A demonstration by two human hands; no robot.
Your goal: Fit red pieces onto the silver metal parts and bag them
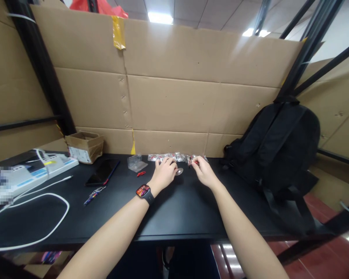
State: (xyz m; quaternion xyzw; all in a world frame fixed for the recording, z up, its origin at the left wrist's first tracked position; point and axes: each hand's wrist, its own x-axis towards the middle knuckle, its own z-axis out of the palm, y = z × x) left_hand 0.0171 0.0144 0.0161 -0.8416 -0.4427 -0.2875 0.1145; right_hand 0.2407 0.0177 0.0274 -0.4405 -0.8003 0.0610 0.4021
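My left hand (164, 173), with a smartwatch (144, 192) on its wrist, reaches over the black table with curled fingers beside a small shiny round item (179, 171). Whether it grips that item is unclear. The fingers of my right hand (204, 172) are pinched on a small red and dark item (196, 163), mostly covered by the fingertips. Behind both hands lies a row of small clear packets (176, 157) with red bits inside. Left of my left hand are a clear plastic box (136, 163) and a small red loop (141, 174).
A phone (102, 172), a keychain (94, 195), an open cardboard box (86, 146), a power strip (58, 167) and a white cable (68, 209) lie on the left. A black backpack (282, 143) stands on the right. Cardboard panels (174, 97) wall the table's back.
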